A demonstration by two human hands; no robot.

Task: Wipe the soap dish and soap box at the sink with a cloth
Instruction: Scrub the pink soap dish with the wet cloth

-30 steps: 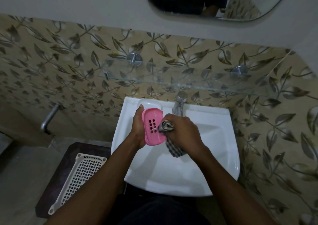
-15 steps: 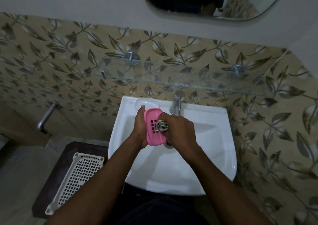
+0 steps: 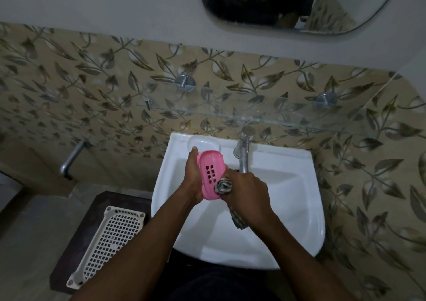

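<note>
My left hand (image 3: 192,177) holds a pink slotted soap box (image 3: 211,174) tilted on edge over the white sink (image 3: 288,208). My right hand (image 3: 247,193) grips a bunched striped cloth (image 3: 223,186) and presses it against the lower right part of the pink box. A tail of the cloth (image 3: 238,220) hangs below my right hand. The moulded soap dish recess (image 3: 202,142) sits at the sink's back left corner, behind the pink box.
A metal tap (image 3: 244,153) stands at the back of the sink, close to my right hand. A glass shelf (image 3: 253,114) juts from the tiled wall above. A white perforated basket (image 3: 108,240) lies on a dark stool at the left. A pipe (image 3: 70,160) protrudes from the left wall.
The cloth has slid from the middle of the pink box down toward its lower right edge. My left hand keeps the box in about the same place.
</note>
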